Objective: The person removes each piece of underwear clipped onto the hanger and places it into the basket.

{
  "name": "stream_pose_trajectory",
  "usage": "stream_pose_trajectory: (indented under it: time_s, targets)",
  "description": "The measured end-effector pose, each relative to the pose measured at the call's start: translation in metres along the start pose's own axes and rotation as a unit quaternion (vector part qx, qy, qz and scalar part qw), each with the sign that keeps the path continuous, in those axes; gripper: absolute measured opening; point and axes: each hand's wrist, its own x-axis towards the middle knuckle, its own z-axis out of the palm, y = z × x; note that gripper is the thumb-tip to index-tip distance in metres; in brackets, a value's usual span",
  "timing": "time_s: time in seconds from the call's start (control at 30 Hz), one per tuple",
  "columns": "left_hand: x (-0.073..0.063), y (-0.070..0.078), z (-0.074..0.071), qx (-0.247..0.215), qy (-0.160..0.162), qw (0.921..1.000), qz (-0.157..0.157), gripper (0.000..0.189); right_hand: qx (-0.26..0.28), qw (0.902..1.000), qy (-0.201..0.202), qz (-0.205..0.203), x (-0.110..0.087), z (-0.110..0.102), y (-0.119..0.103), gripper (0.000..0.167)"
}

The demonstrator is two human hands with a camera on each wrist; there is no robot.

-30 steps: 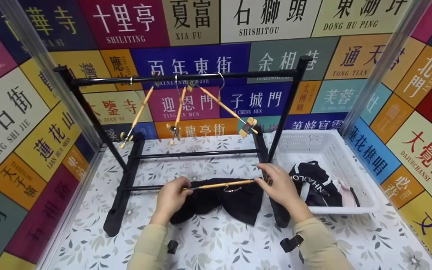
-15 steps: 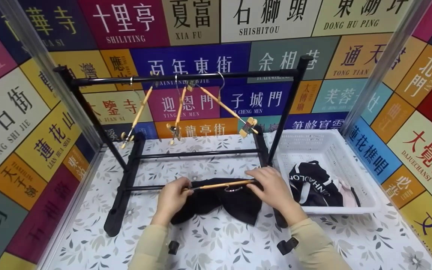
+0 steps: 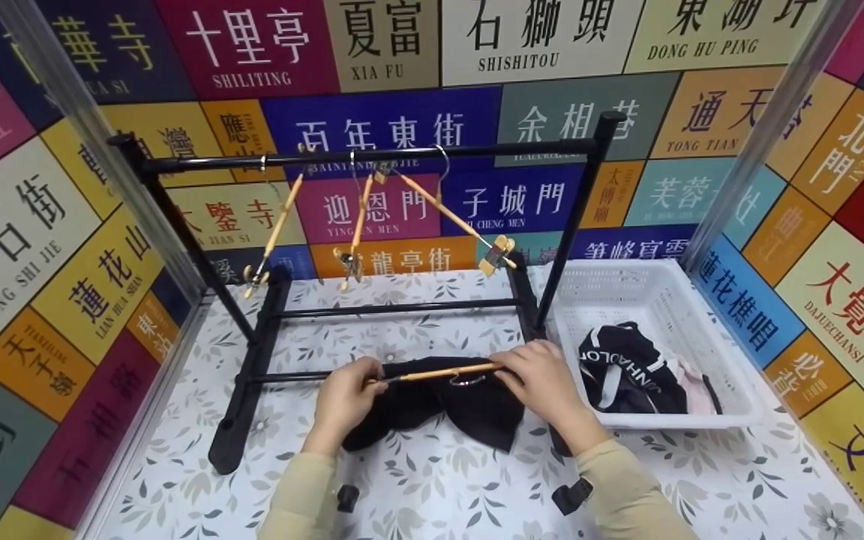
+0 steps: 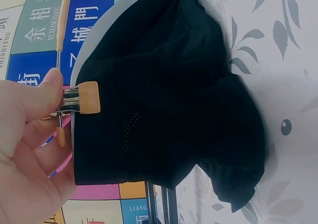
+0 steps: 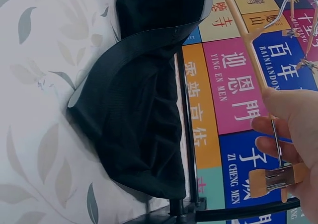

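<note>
Black underpants (image 3: 481,416) droop over the table below a wooden clip hanger (image 3: 447,371) held level by both hands. My left hand (image 3: 346,397) pinches the hanger's left end, thumb against the clip (image 4: 89,98); in the left wrist view this clip sits on the waistband. My right hand (image 3: 548,382) grips the hanger's other end, fingers curled round the bar beside the second clip (image 5: 276,179). That clip is apart from the cloth in the right wrist view. The waistband's right part (image 5: 144,35) hangs loose and folded.
A black rack (image 3: 372,156) stands just behind, with several clip hangers on its top bar, among them one hanger (image 3: 443,206) at the right. A white basket (image 3: 736,375) with black lettered clothing (image 3: 631,367) and something pink stands at right.
My right hand has moved left and a little down, and its fingers have closed in on the hanger's right end. The left hand stays almost where it was.
</note>
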Motion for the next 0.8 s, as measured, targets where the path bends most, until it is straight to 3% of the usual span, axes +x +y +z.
stream_pose_trajectory:
  time_s: [0.5, 0.8]
  targets:
    - [-0.0008, 0.0003, 0.0002, -0.002, -0.018, 0.9998, -0.012, 0.016, 0.006, 0.9995, 0.031, -0.006, -0.0025, 0.0044, 0.0017, 0.009]
    - [0.0024, 0.0035, -0.0044, 0.078, -0.017, 0.9964, 0.028, 0.02, 0.01, 0.9994, 0.034, 0.003, -0.0036, 0.0037, 0.0011, 0.008]
